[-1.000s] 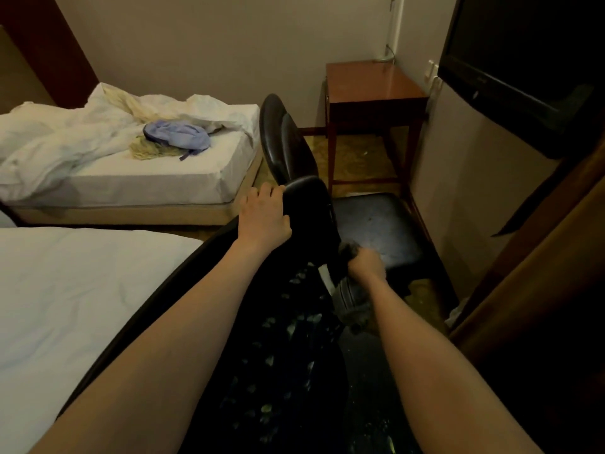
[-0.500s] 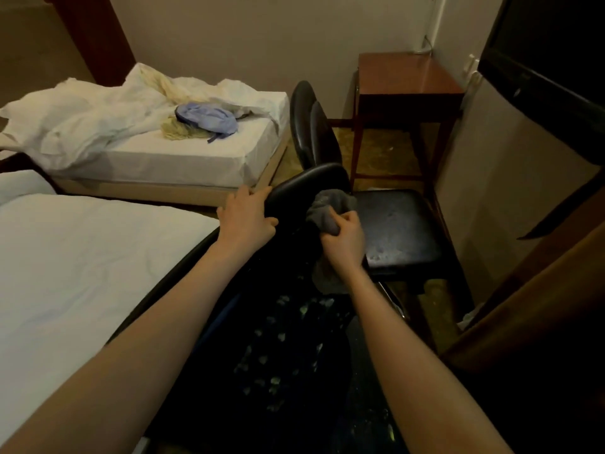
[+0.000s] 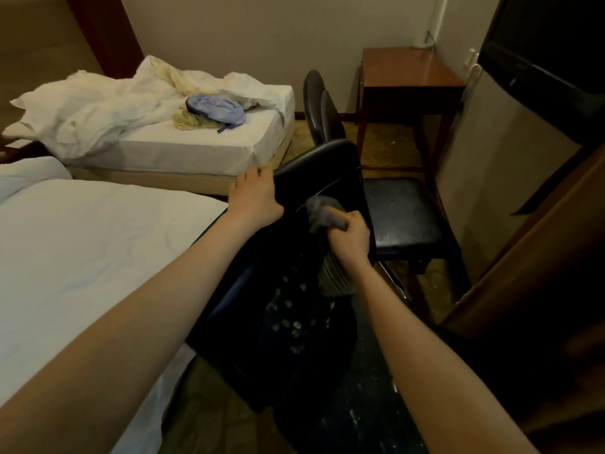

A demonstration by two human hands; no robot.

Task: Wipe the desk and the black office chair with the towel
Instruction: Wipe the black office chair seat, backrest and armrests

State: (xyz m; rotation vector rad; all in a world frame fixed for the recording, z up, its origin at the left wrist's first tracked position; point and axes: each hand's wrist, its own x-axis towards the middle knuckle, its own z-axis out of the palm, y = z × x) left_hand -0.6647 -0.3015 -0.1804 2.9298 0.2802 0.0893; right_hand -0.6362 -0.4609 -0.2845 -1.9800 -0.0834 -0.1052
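A: Risk entry. Right hand [image 3: 348,239] has its fingers curled tight round the bunched towel [image 3: 322,213], which is pressed to the back of the black office chair [image 3: 327,165], centre frame. Left hand [image 3: 257,194] has its fingers hooked over the backrest's top edge, left of the towel.

B: Failure modes?

A: Backrest appears tilted toward the camera. If the left grip slips, the rubbing push would likely swing or tip the chair. The towel is wadded, so little cloth meets the surface and patches may be missed.

B: Surroundings?

A: Second chair [image 3: 402,211] sits just beyond, right of centre, and the backrest could knock it. Near bed [image 3: 82,257] fills the lower left, close beside the office chair. Far bed [image 3: 196,152], upper left, carries rumpled sheets and a blue cloth [image 3: 214,108]. Tabletop [image 3: 409,67] is upper right; cannot tell whether it has been wiped. The second chair stands between it and the person. Television [image 3: 540,44] overhangs the top right corner.
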